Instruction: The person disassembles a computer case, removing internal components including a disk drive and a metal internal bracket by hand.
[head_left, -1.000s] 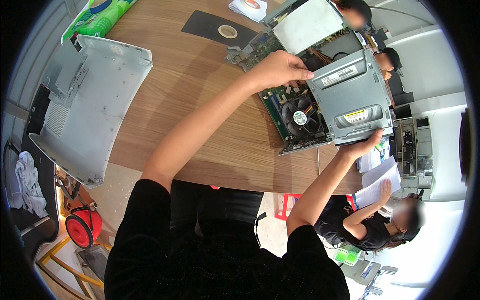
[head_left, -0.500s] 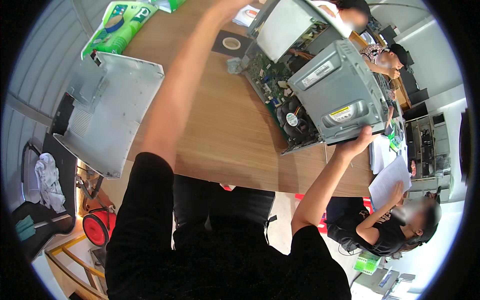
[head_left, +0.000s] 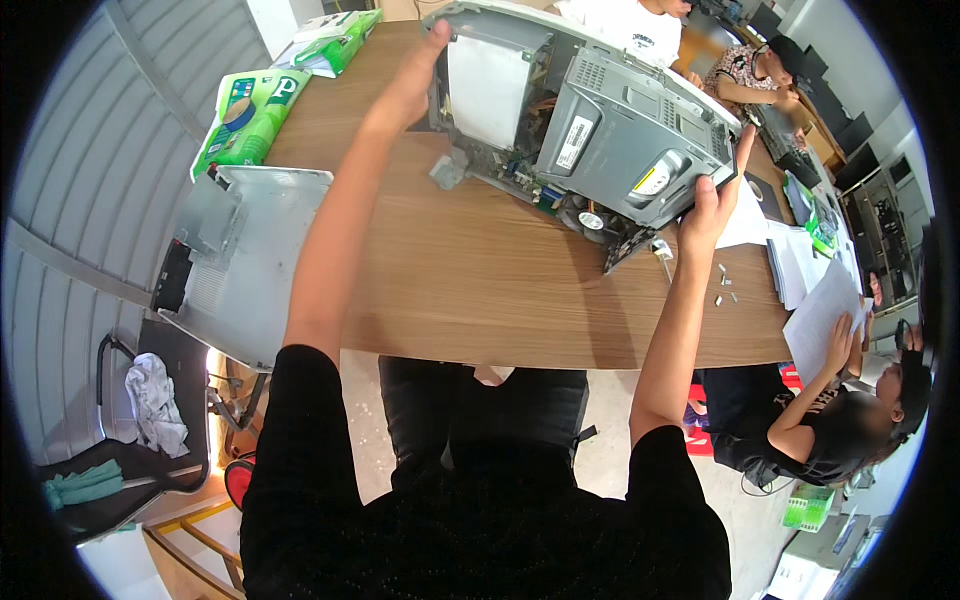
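Note:
An opened desktop computer case [head_left: 500, 22] is held tilted over the far part of the table, its inside facing me. My left hand [head_left: 408, 85] grips its left edge, thumb up along the metal. At the other end my right hand [head_left: 710, 208] holds the right side, beside the grey metal drive bay [head_left: 625, 135]. A white panel [head_left: 487, 92], a green circuit board [head_left: 520, 178] and a black fan [head_left: 588, 218] show inside. The underside and several of my fingers are hidden behind the case.
A detached metal side cover [head_left: 255, 250] lies at the table's left, near a green package [head_left: 245, 125]. Small white bits [head_left: 722, 285] and a screwdriver-like tool [head_left: 662, 250] lie right of the case. A person holding paper [head_left: 822, 310] sits at the right; others work beyond.
The case has been turned and tilted, so its board now shows more edge-on. My left hand, out of sight at the top before, shows on its left edge. The view has shifted.

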